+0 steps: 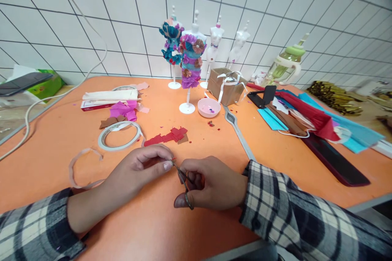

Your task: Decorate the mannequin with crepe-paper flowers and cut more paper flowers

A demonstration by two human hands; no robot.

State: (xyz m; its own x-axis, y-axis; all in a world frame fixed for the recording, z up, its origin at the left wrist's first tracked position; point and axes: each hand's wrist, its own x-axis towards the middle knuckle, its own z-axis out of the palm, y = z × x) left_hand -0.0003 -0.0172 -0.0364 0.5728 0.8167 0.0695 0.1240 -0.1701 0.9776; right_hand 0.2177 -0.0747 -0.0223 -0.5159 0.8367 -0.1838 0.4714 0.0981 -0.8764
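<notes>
My left hand [147, 165] pinches a tiny red scrap [174, 158] between thumb and fingertips; it looks like paper, though most of it is hidden. In my right hand [211, 183] is a small pair of scissors [184, 183], my thumb and fingers in its loops. The scissor tips reach to the red scrap at my left fingertips. Just beyond my hands lie red crepe paper pieces [170, 135] with a brown piece [183, 139] under them. A roll of white tape [102, 138] lies beyond my left wrist, near a curled pale strip [72, 171].
Dress forms decorated with paper flowers [192, 61] stand by the tiled wall. Before them are a pink bowl [208, 108] and a cardboard box [225, 89]. Folded coloured paper [318, 120], a dark phone [335, 161] and a bottle [283, 67] are on the right. A white cable [29, 120] runs along the left.
</notes>
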